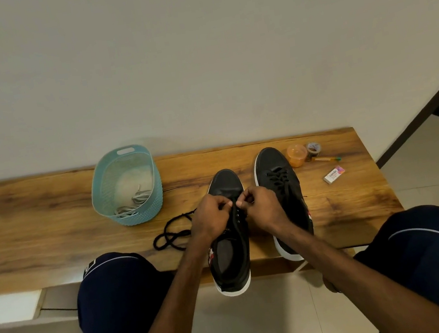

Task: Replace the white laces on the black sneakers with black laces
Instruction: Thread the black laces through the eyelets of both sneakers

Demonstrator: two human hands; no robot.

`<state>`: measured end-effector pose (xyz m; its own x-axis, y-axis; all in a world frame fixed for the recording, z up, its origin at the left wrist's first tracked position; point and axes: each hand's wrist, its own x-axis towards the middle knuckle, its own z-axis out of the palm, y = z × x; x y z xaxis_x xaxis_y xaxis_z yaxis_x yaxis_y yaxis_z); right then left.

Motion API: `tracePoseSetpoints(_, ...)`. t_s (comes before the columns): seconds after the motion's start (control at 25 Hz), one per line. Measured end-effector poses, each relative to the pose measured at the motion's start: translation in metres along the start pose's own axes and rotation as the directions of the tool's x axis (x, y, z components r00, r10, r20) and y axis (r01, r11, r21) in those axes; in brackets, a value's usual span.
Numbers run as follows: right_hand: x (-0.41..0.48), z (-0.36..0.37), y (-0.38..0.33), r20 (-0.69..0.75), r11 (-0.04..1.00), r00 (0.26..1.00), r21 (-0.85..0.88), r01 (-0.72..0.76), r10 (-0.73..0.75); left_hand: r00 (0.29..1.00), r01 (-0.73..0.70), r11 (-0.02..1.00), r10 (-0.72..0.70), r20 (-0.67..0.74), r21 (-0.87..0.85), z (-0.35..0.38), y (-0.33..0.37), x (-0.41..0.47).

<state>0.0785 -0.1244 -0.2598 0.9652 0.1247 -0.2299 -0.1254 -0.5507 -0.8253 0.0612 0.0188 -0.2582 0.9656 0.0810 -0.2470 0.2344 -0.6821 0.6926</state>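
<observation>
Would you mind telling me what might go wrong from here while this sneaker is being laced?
The sneaker being laced overhangs the near edge of the table at its heel; a firm pull by the left hand or right hand might tip it off. The black lace lies looped over itself beside the left hand, so it may tangle as it feeds through.

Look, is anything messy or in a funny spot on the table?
Yes. The shoe being laced sticks out past the front edge of the table, its heel over the floor. Its black lace trails off left in a loose tangle. The left hand and right hand pinch that lace.
</observation>
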Motion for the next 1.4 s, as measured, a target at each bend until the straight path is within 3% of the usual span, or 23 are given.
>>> tracePoseSetpoints(0.24, -0.010, -0.004, 0.000, -0.015, 0.985, 0.992, -0.122, 0.125, -0.128, 0.997, 0.011, 1.000, -0.013, -0.077, -0.027, 0.001, 0.005, -0.010)
tracePoseSetpoints(0.32, -0.011, -0.011, -0.014, -0.102, 0.985, 0.980, 0.006, 0.174, -0.173, 0.978, 0.021, 0.994, 0.003, -0.211, 0.109, -0.001, 0.000, -0.021)
tracePoseSetpoints(0.36, -0.010, -0.020, -0.025, -0.157, 0.966, 0.973, 0.170, 0.196, -0.170, 0.964, 0.035, 0.980, 0.020, -0.266, 0.198, 0.000, -0.004, -0.029)
tracePoseSetpoints(0.4, -0.009, -0.032, -0.034, -0.186, 0.889, 0.970, 0.402, 0.219, -0.155, 0.951, 0.050, 0.963, 0.034, -0.307, 0.264, 0.001, -0.007, -0.036)
tracePoseSetpoints(0.44, -0.007, -0.046, -0.040, -0.176, 0.733, 0.974, 0.642, 0.224, -0.144, 0.940, 0.068, 0.955, 0.036, -0.340, 0.289, 0.005, -0.010, -0.043)
tracePoseSetpoints(0.48, -0.007, -0.059, -0.042, -0.130, 0.548, 0.981, 0.814, 0.190, -0.146, 0.929, 0.088, 0.956, 0.022, -0.369, 0.279, 0.010, -0.011, -0.049)
tracePoseSetpoints(0.52, -0.008, -0.069, -0.041, -0.094, 0.465, 0.984, 0.872, 0.155, -0.151, 0.920, 0.113, 0.959, -0.002, -0.392, 0.261, 0.015, -0.012, -0.052)
tracePoseSetpoints(0.56, -0.011, -0.074, -0.037, -0.076, 0.548, 0.987, 0.824, 0.141, -0.140, 0.914, 0.135, 0.957, -0.020, -0.406, 0.257, 0.020, -0.012, -0.055)
tracePoseSetpoints(0.6, -0.015, -0.073, -0.032, -0.073, 0.750, 0.988, 0.645, 0.149, -0.134, 0.909, 0.152, 0.951, -0.028, -0.415, 0.269, 0.024, -0.011, -0.057)
tracePoseSetpoints(0.64, -0.017, -0.065, -0.023, -0.073, 0.935, 0.986, 0.316, 0.163, -0.148, 0.906, 0.163, 0.945, -0.030, -0.422, 0.283, 0.028, -0.011, -0.058)
tracePoseSetpoints(0.68, -0.018, -0.053, -0.014, -0.033, 0.982, 0.982, -0.034, 0.186, -0.187, 0.901, 0.169, 0.943, -0.030, -0.433, 0.286, 0.030, -0.011, -0.059)
tracePoseSetpoints(0.76, -0.022, -0.026, -0.006, 0.104, 0.844, 0.967, -0.473, 0.254, -0.233, 0.887, 0.176, 0.944, -0.030, -0.460, 0.278, 0.031, -0.010, -0.061)
tracePoseSetpoints(0.84, -0.024, -0.008, -0.005, 0.115, 0.738, 0.960, -0.618, 0.270, -0.255, 0.884, 0.200, 0.934, -0.041, -0.466, 0.297, 0.033, -0.010, -0.062)
tracePoseSetpoints(0.96, -0.020, -0.009, -0.011, 0.032, 0.781, 0.956, -0.570, 0.256, -0.290, 0.881, 0.240, 0.920, -0.071, -0.469, 0.311, 0.037, -0.013, -0.061)
tracePoseSetpoints(1.0, -0.018, -0.017, -0.015, 0.028, 0.861, 0.964, -0.444, 0.250, -0.266, 0.878, 0.251, 0.923, -0.090, -0.470, 0.292, 0.037, -0.014, -0.060)
tracePoseSetpoints(1.04, -0.016, -0.029, -0.022, 0.018, 0.949, 0.972, -0.213, 0.234, -0.235, 0.875, 0.259, 0.928, -0.108, -0.472, 0.267, 0.038, -0.015, -0.060)
tracePoseSetpoints(1.08, -0.014, -0.043, -0.028, -0.014, 0.972, 0.976, 0.089, 0.217, -0.216, 0.872, 0.265, 0.933, -0.125, -0.473, 0.242, 0.039, -0.016, -0.059)
tracePoseSetpoints(1.16, -0.011, -0.073, -0.037, -0.106, 0.784, 0.974, 0.579, 0.224, -0.200, 0.873, 0.273, 0.938, -0.149, -0.465, 0.213, 0.040, -0.016, -0.058)
tracePoseSetpoints(1.24, -0.010, -0.089, -0.040, -0.073, 0.633, 0.977, 0.751, 0.186, -0.201, 0.876, 0.276, 0.941, -0.162, -0.454, 0.197, 0.041, -0.016, -0.057)
tracePoseSetpoints(1.28, -0.010, -0.087, -0.038, -0.031, 0.667, 0.981, 0.729, 0.153, -0.191, 0.876, 0.276, 0.943, -0.167, -0.452, 0.186, 0.041, -0.015, -0.057)
tracePoseSetpoints(1.32, -0.011, -0.079, -0.035, 0.001, 0.789, 0.984, 0.597, 0.144, -0.180, 0.877, 0.275, 0.945, -0.172, -0.449, 0.175, 0.040, -0.015, -0.057)
tracePoseSetpoints(1.36, -0.013, -0.067, -0.029, 0.030, 0.931, 0.981, 0.320, 0.173, -0.192, 0.879, 0.276, 0.947, -0.178, -0.443, 0.167, 0.040, -0.016, -0.057)
tracePoseSetpoints(1.4, -0.014, -0.052, -0.025, 0.082, 0.977, 0.974, -0.014, 0.213, -0.211, 0.881, 0.278, 0.946, -0.183, -0.436, 0.165, 0.039, -0.016, -0.057)
